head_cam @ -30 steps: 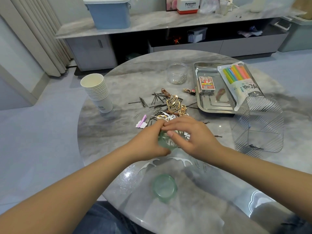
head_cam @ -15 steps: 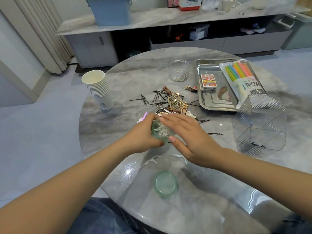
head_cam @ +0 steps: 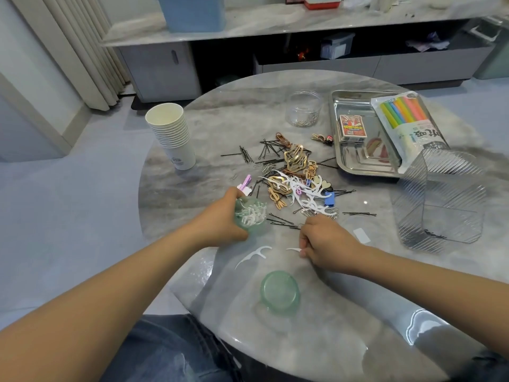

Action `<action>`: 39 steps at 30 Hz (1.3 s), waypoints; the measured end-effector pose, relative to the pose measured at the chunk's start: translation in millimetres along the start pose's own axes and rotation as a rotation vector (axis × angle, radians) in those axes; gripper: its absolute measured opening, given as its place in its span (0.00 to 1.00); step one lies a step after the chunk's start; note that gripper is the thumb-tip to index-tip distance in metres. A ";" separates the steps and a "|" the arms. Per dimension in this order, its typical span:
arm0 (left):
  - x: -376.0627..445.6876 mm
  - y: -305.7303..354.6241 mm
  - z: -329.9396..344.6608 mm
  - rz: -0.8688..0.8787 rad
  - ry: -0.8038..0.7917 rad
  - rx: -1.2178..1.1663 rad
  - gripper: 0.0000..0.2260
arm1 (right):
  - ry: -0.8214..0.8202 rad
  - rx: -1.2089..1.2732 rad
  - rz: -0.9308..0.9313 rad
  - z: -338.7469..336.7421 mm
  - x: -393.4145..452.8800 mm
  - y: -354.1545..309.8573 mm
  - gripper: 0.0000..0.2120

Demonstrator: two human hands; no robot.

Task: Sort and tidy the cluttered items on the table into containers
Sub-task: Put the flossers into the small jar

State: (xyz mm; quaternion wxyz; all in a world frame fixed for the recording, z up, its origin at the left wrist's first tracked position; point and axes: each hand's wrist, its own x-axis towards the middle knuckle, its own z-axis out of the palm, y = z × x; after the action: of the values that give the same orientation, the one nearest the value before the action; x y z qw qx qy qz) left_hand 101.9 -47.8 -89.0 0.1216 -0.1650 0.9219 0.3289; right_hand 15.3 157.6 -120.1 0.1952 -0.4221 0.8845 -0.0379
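Observation:
My left hand grips a small green jar tilted on the table, with several white floss picks inside. My right hand is curled low on the table and pinches a white floss pick. Another floss pick lies loose between my hands. The jar's green lid lies near the table's front edge. A pile of clutter with floss picks, black hairpins, gold hair clips and paper clips sits beyond my hands.
A stack of paper cups stands at the left. A clear round jar sits at the back. A steel tray holds a card box and a bag of coloured sticks. A clear ribbed bin stands right.
My right hand left the jar mouth and dropped toward me onto a loose floss pick. My left hand with the jar shifted slightly left, showing the picks inside.

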 end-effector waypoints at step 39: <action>-19.0 -3.1 -19.6 -0.026 0.080 0.031 0.29 | -0.016 -0.022 -0.253 -4.6 25.2 -49.6 0.05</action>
State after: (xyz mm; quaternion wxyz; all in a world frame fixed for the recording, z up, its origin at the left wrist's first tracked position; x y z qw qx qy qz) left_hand 118.3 -58.4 -69.7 0.0915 -0.1881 0.9288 0.3060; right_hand 35.5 106.1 -112.3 0.1914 -0.5326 0.8230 -0.0492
